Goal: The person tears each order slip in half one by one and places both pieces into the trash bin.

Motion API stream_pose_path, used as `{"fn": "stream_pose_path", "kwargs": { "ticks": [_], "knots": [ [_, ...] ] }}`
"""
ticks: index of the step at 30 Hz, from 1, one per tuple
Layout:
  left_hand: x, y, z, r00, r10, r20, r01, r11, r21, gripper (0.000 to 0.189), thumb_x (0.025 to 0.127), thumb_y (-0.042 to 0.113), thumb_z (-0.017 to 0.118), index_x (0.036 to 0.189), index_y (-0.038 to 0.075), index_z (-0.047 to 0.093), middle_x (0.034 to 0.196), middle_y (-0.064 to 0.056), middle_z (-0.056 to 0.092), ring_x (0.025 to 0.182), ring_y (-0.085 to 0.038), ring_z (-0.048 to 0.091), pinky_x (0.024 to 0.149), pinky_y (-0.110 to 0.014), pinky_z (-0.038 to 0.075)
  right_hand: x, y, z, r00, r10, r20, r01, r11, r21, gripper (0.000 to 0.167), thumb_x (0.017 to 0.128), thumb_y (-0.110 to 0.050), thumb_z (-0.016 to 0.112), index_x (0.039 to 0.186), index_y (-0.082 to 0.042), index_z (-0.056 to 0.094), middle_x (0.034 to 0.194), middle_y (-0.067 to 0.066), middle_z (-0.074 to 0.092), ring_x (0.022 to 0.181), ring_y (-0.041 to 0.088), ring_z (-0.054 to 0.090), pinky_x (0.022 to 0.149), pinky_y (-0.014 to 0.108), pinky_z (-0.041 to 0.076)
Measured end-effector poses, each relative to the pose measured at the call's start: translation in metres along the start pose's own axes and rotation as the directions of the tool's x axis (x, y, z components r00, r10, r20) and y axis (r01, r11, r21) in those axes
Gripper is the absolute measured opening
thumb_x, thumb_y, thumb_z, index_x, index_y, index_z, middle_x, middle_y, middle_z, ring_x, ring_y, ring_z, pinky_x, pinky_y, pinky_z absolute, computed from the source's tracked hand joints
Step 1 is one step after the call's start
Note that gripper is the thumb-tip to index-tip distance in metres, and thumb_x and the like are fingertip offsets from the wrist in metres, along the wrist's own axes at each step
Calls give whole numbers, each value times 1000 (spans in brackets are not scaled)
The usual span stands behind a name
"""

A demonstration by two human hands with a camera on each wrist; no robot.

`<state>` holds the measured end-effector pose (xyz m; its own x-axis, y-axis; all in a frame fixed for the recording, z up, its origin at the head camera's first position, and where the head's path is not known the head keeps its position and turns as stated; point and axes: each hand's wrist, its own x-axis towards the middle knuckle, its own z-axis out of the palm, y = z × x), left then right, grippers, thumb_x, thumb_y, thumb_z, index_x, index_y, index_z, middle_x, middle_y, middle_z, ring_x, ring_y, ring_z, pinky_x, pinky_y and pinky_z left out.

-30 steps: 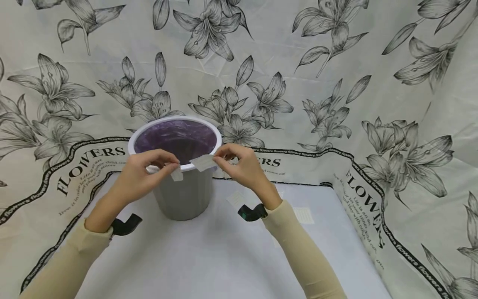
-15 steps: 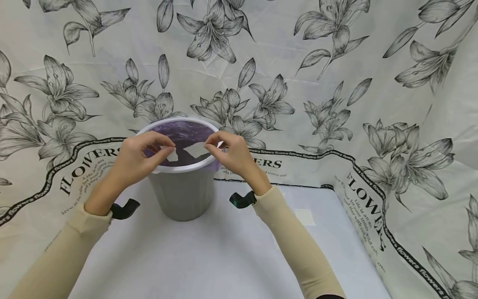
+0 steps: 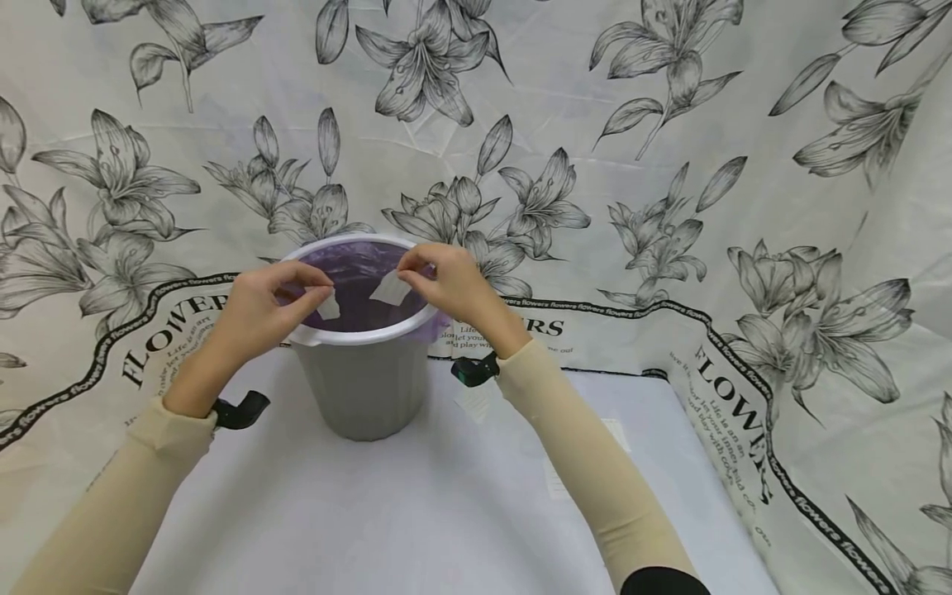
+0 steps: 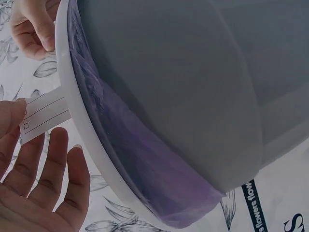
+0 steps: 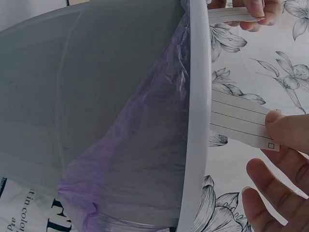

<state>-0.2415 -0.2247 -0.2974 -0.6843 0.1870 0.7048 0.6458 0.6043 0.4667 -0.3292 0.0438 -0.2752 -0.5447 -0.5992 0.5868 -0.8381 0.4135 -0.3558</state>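
My left hand (image 3: 271,302) pinches a small piece of lined paper (image 3: 329,304) between thumb and forefinger above the bin's mouth. Opposite it, my right hand (image 3: 446,281) pinches a larger piece of lined paper (image 3: 390,287) by its corner. Both pieces are apart from each other. Below them stands a grey trash bin (image 3: 364,392) with a white rim (image 3: 368,336). A purple bin liner (image 5: 130,140) lines it and hangs over the outside in both wrist views. Printed lines and a small square show on the paper (image 4: 46,113) in the left wrist view.
More lined paper pieces, such as one sheet (image 3: 472,403) near the bin, lie on the white tabletop (image 3: 357,512). Another sheet (image 3: 556,481) is partly covered by the right sleeve (image 3: 587,446). A flower-printed cloth (image 3: 535,83) rises behind the table.
Both hands have moved up and forward, from the bin's near rim to over its opening, still holding their paper pieces. The gap between the pieces has widened.
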Motion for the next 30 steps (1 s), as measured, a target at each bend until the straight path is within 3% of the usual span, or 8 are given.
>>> {"fn": "stream_pose_path", "kwargs": {
  "ticks": [5, 13, 21, 23, 26, 30],
  "knots": [
    [2, 0, -1, 999, -31, 7, 31, 1000, -4, 5, 94, 6, 74, 99, 4, 76, 90, -10, 76, 73, 3, 63, 70, -9, 51, 5, 0, 4, 998, 15, 60, -15, 1000, -7, 13, 98, -11, 71, 106, -2, 75, 102, 9, 76, 93, 19, 71, 87, 35, 58],
    [2, -4, -3, 999, -47, 19, 47, 998, 44, 7, 95, 8, 73, 101, 5, 76, 89, -9, 76, 73, 1, 64, 69, -10, 50, -2, -1, 1, 996, 41, 79, -37, 998, -57, 19, 98, -16, 71, 113, -4, 73, 110, 8, 76, 104, 20, 70, 99, 34, 52],
    [7, -12, 3, 998, -19, 58, 13, 996, 92, 6, 96, 8, 73, 100, 7, 77, 89, -7, 75, 74, -3, 63, 68, -11, 49, -20, 0, -13, 999, 28, 39, -27, 999, -41, 20, 98, -15, 69, 114, -4, 73, 109, 8, 75, 101, 23, 69, 91, 38, 55],
    [9, -12, 6, 997, -6, 77, -3, 992, 125, 7, 95, 8, 74, 101, 7, 78, 92, -7, 76, 76, -10, 66, 70, -18, 52, -26, 1, -16, 999, 33, 41, -31, 999, -34, 19, 99, -15, 68, 114, -4, 73, 109, 8, 75, 102, 23, 69, 93, 39, 56],
    [11, -10, 7, 989, -15, 147, -11, 984, 176, 13, 95, 8, 74, 107, 4, 78, 104, -13, 77, 95, -27, 72, 85, -38, 58, -36, 3, -22, 997, 51, 55, -49, 998, -32, 19, 100, -16, 67, 115, -5, 72, 110, 7, 74, 104, 21, 69, 97, 40, 55],
    [13, -3, 6, 952, -103, 289, 45, 979, 200, 31, 99, 15, 70, 126, 2, 71, 130, -20, 69, 127, -42, 60, 106, -59, 47, -51, 9, -28, 995, 69, 67, -67, 997, -33, 24, 99, -16, 67, 120, -4, 70, 112, 8, 74, 107, 21, 69, 101, 41, 53]
  ]
}}
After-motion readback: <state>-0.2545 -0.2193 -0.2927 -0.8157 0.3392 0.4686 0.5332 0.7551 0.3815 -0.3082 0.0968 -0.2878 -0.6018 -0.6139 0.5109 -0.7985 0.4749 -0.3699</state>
